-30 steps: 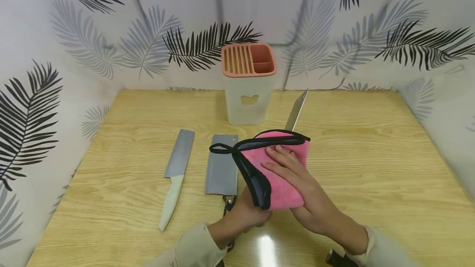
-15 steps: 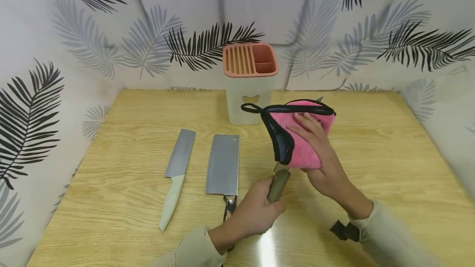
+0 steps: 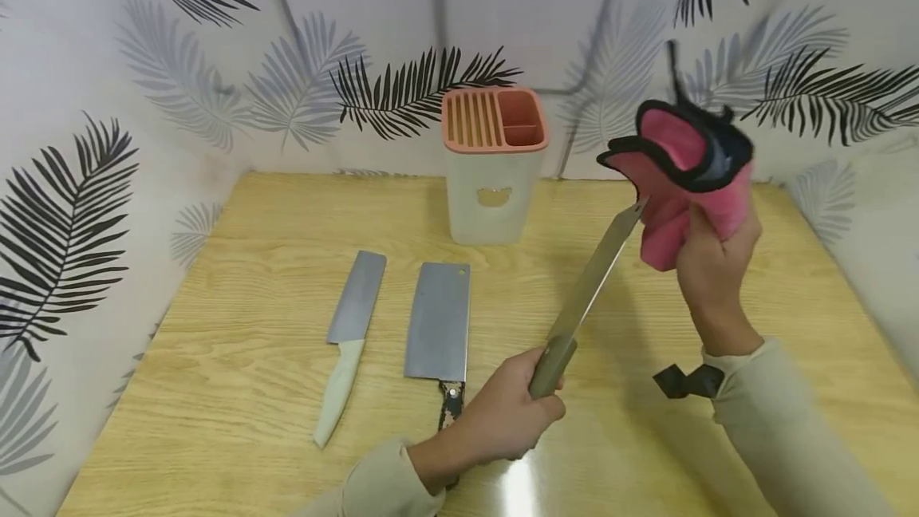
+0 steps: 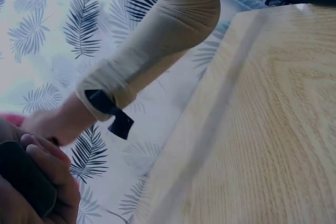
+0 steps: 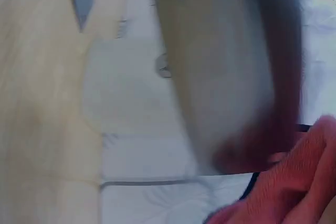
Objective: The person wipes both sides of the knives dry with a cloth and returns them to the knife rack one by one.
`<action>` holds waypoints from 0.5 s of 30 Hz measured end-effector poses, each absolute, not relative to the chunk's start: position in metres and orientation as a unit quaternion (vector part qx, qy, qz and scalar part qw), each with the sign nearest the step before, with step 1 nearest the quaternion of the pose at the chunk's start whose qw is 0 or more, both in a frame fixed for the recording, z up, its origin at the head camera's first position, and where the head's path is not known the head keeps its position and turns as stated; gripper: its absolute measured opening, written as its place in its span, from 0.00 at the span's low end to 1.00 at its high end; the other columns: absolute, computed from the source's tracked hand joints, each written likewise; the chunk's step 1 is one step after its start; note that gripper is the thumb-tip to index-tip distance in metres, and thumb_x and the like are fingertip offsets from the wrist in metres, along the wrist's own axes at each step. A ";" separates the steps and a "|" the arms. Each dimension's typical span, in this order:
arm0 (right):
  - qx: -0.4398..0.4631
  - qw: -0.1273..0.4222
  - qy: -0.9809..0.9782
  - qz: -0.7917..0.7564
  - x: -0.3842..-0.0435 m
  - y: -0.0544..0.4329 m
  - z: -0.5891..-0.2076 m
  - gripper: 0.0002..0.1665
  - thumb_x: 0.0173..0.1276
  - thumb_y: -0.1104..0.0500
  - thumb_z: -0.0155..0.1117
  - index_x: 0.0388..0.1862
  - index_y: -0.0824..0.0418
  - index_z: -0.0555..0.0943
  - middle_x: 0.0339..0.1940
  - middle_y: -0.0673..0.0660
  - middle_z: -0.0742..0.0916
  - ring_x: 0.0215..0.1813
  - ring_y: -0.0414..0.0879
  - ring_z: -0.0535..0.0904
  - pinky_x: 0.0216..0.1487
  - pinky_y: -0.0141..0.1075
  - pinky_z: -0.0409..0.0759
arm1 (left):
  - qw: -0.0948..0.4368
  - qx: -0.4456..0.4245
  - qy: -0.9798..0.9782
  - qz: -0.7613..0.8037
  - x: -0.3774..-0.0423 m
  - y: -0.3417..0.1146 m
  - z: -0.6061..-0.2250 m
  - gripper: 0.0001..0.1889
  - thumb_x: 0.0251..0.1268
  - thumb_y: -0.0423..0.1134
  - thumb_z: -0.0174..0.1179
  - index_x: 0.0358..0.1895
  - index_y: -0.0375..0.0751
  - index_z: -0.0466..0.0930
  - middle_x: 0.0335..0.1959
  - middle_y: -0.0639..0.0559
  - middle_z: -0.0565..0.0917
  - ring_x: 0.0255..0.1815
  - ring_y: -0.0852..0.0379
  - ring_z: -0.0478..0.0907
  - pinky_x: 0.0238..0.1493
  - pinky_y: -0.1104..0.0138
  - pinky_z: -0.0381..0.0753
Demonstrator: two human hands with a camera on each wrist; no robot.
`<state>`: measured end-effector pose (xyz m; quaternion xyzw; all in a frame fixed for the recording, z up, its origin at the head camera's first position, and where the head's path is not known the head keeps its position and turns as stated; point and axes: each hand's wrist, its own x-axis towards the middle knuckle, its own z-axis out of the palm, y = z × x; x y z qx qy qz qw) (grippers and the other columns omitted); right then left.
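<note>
To the left of my left hand (image 3: 502, 409) lies a pale-handled knife (image 3: 351, 348), and nearer in a cleaver (image 3: 438, 321), its handle partly hidden by my left wrist. My left fingers are wrapped snugly round the handle of the olive-handled knife (image 3: 586, 292), whose blade slants up and away towards my right hand (image 3: 718, 262). Beyond the left hand, farther back, stands a white holder (image 3: 495, 174) with a pink slotted top. My right hand is closed on a pink cloth (image 3: 664, 222), held off the table; the blade tip overlaps the cloth from above, but I can't tell whether they touch. The left wrist view shows the handle's butt among my fingers, which my hand hides from the head view; the right wrist view has the blade's broad side, blurred, close by the cloth
</note>
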<state>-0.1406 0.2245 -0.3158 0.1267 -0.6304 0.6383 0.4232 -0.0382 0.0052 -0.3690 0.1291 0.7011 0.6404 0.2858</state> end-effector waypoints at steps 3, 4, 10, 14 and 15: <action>0.126 0.480 -0.598 0.629 -0.121 0.214 -0.300 0.09 0.66 0.73 0.51 0.32 0.70 0.80 0.15 0.43 0.81 0.17 0.32 0.77 0.29 0.24 0.73 | 0.291 0.105 0.688 0.656 -0.039 0.006 -0.371 0.06 0.60 0.26 0.51 0.38 0.38 0.69 0.13 0.56 0.65 0.07 0.64 0.60 0.08 0.73 0.61; 0.127 0.494 -0.605 0.611 -0.113 0.209 -0.298 0.09 0.64 0.73 0.50 0.33 0.74 0.79 0.19 0.42 0.82 0.20 0.31 0.77 0.33 0.24 0.74 | 0.289 0.101 0.687 0.659 -0.040 0.006 -0.371 0.05 0.61 0.26 0.51 0.38 0.38 0.69 0.13 0.56 0.66 0.06 0.64 0.60 0.07 0.73 0.61; 0.305 0.430 -0.692 0.493 -0.074 0.181 -0.319 0.24 0.70 0.55 0.60 0.52 0.76 0.80 0.58 0.52 0.87 0.65 0.46 0.80 0.76 0.42 0.68 | 0.267 0.111 0.672 0.682 -0.046 0.005 -0.371 0.07 0.59 0.25 0.50 0.39 0.37 0.69 0.12 0.56 0.66 0.06 0.64 0.61 0.07 0.71 0.62; 0.414 0.317 -0.728 0.445 -0.059 0.171 -0.346 0.35 0.74 0.41 0.54 0.58 0.72 0.79 0.68 0.56 0.81 0.76 0.50 0.70 0.81 0.44 0.59 | 0.220 0.138 0.705 0.660 -0.046 -0.002 -0.367 0.12 0.54 0.23 0.51 0.43 0.32 0.69 0.16 0.53 0.69 0.09 0.65 0.64 0.12 0.72 0.65; 0.424 0.299 -0.733 0.439 -0.058 0.169 -0.352 0.33 0.75 0.44 0.53 0.59 0.72 0.78 0.69 0.57 0.80 0.76 0.50 0.69 0.81 0.43 0.59 | 0.209 0.144 0.716 0.651 -0.046 -0.004 -0.367 0.14 0.52 0.23 0.52 0.44 0.29 0.69 0.16 0.53 0.70 0.10 0.65 0.65 0.13 0.73 0.66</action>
